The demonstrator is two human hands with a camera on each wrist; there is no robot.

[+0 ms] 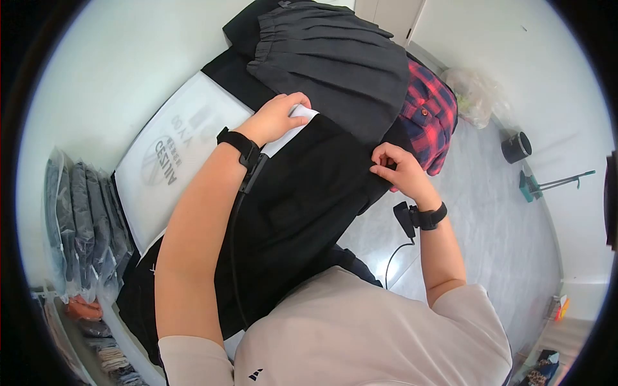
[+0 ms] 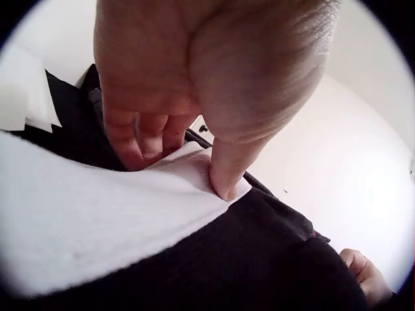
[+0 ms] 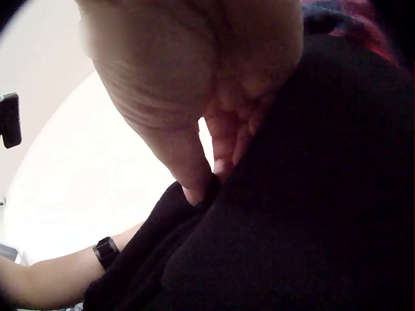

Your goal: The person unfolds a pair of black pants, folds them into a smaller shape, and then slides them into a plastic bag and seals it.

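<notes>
A black garment (image 1: 290,186) lies spread in front of the person, with a white strip (image 1: 290,138) along its upper left edge. The left hand (image 1: 278,119) pinches that white strip; in the left wrist view the thumb presses on the white cloth (image 2: 97,214) and the fingers bend behind it. At the garment's right edge, the right hand (image 1: 402,170) pinches the black cloth between thumb and fingers. The right wrist view shows the thumb and fingertips of the right hand (image 3: 201,110) meeting on a fold of black cloth (image 3: 292,227).
A dark grey pleated skirt (image 1: 335,64) and a red plaid garment (image 1: 428,112) lie beyond. To the left are a printed translucent bag (image 1: 174,141) and several bagged garments (image 1: 84,219). On the floor at right stand a black bin (image 1: 516,147) and a green dustpan (image 1: 530,186).
</notes>
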